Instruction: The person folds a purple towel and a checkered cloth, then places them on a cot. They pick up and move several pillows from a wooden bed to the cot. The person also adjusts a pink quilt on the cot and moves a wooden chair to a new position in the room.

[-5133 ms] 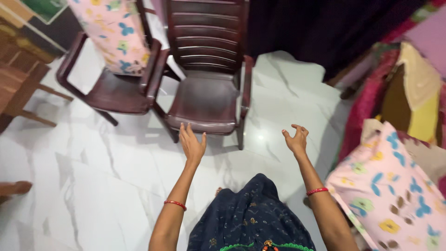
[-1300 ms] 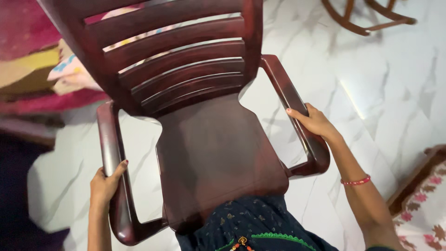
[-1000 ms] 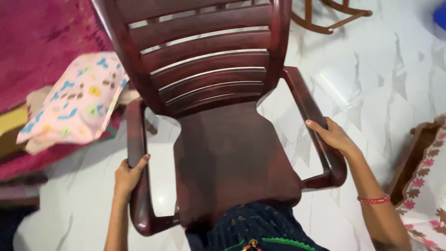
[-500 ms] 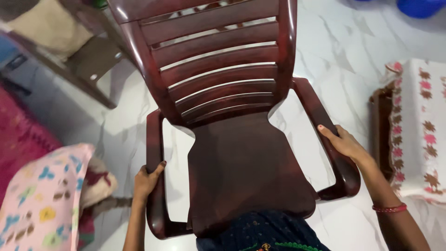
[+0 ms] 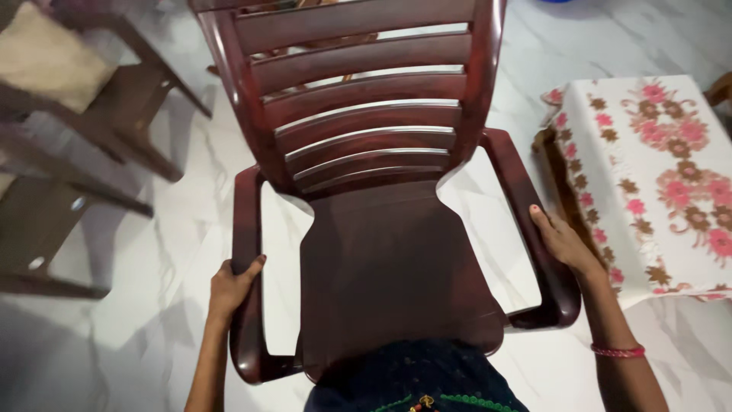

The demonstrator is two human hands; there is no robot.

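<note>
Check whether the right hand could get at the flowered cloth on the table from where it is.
Probably yes. The right hand grips the chair's armrest, and the flowered cloth lies just beside it with nothing between, though the hand would have to let go first.

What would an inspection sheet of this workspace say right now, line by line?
Surface: white marble floor, glossy.
Job's things: dark red plastic armchair, slatted back.
Clutter: nothing seen.
Grippers: left hand grips the chair's left armrest; right hand grips the right armrest.
Cables: nothing seen.
Surroundings: table under a floral cloth to the right; wooden furniture with a beige cushion to the left.
</note>
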